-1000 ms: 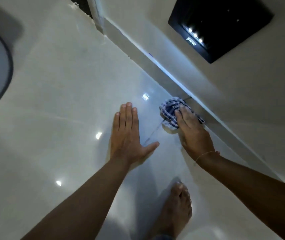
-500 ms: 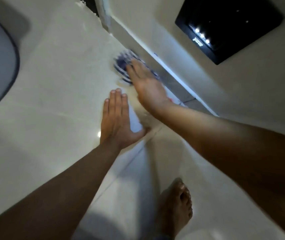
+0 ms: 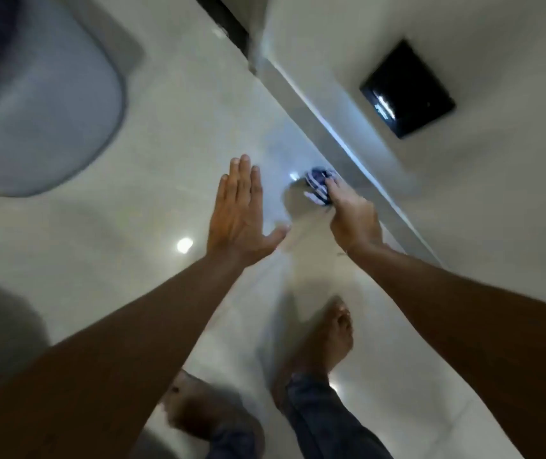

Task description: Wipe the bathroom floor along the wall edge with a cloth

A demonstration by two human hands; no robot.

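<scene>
Cloth [image 3: 318, 186], blue with white stripes, is bunched into a small wad under the fingertips of the right hand [image 3: 354, 220], which presses it onto the pale glossy floor [image 3: 152, 226]. Most of the wad pokes out ahead of the fingers, on the side away from the person; its shape is blurred. It lies just beside the grey skirting strip [image 3: 348, 134] at the foot of the wall [image 3: 497, 200], near the wall edge. The left hand [image 3: 240, 217] is spread flat with fingers together and thumb out, palm down close over the floor, left of the cloth and apart from it. A bare foot [image 3: 328, 339] stands behind both hands. A black panel [image 3: 407, 89] sits on the wall. A grey mat [image 3: 33, 104] lies far left.
</scene>
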